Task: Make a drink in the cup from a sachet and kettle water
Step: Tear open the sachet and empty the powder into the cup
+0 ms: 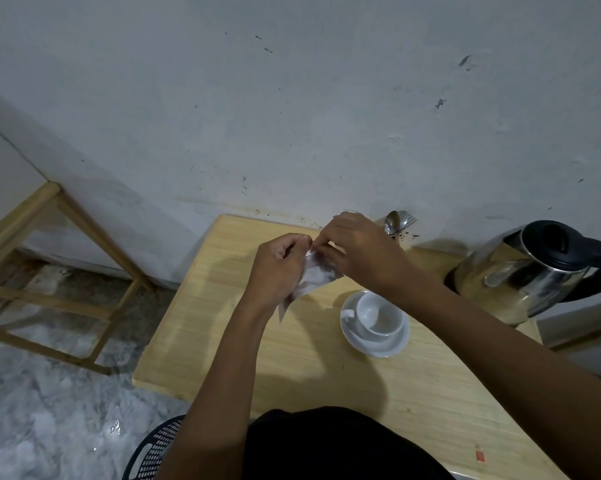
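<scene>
Both my hands hold a pale, shiny sachet [313, 276] above the wooden table [243, 344]. My left hand [279, 265] grips its left side and my right hand [357, 251] pinches its top edge. The sachet hangs tilted, its lower corner pointing down to the left. A white cup [378, 315] stands empty on a white saucer [378, 346] to the right of the sachet, under my right forearm. A steel kettle [520, 275] with a black lid and handle sits at the table's right back corner.
A spoon and fork [396, 221] stand against the wall behind my right hand. A wooden frame stand [49, 258] is on the floor at left. A dark perforated basket [157, 448] lies near the table's front left. A small red scrap [479, 455] lies at the table's front right.
</scene>
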{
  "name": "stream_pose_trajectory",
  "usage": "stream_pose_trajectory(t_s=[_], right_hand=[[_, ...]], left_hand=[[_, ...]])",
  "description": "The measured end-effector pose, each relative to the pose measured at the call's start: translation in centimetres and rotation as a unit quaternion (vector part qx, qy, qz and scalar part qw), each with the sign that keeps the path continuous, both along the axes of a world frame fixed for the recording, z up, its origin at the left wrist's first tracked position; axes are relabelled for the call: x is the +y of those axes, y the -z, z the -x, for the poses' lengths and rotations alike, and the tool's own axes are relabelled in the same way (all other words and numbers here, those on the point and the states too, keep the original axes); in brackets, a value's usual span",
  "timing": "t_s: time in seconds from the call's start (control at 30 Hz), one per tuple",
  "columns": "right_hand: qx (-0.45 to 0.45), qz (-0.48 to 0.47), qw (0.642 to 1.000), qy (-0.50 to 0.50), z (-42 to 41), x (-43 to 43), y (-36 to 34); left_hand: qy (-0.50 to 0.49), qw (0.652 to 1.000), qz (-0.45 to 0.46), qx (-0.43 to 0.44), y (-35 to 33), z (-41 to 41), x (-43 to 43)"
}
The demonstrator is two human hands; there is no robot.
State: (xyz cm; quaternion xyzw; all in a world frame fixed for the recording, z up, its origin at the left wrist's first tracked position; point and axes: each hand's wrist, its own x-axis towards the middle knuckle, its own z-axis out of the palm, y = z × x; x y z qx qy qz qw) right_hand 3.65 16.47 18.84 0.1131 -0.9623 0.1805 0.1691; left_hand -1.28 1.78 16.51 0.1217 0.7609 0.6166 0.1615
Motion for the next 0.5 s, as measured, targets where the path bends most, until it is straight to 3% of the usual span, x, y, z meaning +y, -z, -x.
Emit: stream_pose_trajectory(t_s=[0.13, 0.27, 0.37, 0.5], right_hand=[[-0.136, 0.160, 0.976, 0.063, 0.3, 1.2, -0.6], [-0.139, 0.174, 0.972, 0.069, 0.5, 1.6, -0.5], [-0.076, 0.127, 0.988, 0.046, 0.3, 1.3, 0.1], [0.017, 0.016, 0.999, -0.028, -0.1, 0.6, 1.3]], left_hand=[[0.019, 0.999, 0.018, 0.042, 0.2, 0.1, 0.0], [0.017, 0.996, 0.029, 0.083, 0.2, 0.1, 0.3], [0.000, 0.998, 0.023, 0.064, 0.2, 0.1, 0.6], [-0.010, 0.999, -0.018, -0.033, 0.5, -0.1, 0.6]])
